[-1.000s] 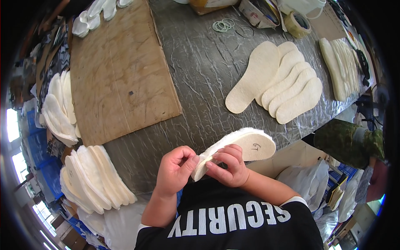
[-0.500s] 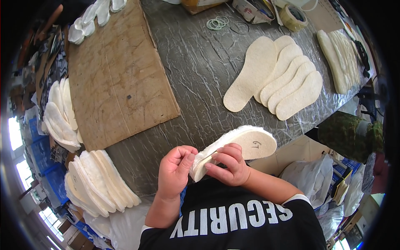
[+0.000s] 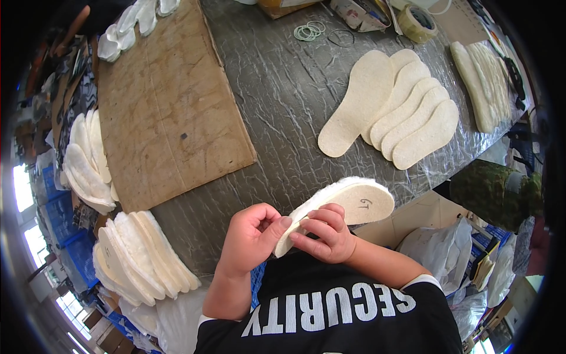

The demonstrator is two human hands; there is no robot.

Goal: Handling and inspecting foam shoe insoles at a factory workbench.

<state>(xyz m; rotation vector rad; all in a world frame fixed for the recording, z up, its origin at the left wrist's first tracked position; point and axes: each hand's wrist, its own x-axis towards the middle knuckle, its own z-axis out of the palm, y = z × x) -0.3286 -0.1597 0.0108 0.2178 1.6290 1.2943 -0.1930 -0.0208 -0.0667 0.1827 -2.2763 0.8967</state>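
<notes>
Right grip (image 3: 324,236) clamps fleece insoles (image 3: 354,200); left grip (image 3: 250,236), pinched together, touches their narrow end. Right of grips: dark handwriting (image 3: 365,203) on insole. Below: white shirt lettering (image 3: 291,314). Beyond, on tabletop (image 3: 283,141): open box (image 3: 354,19), contents indistinct.

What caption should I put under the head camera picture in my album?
Left hand and right hand hold fleecy insoles near cream felt insoles fanned out on a dark table.

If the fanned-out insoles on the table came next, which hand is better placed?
Probably the right hand: the fanned-out insoles lie toward its side, nearer than to the left hand. Both hands are at the fleecy insoles, though.
</notes>
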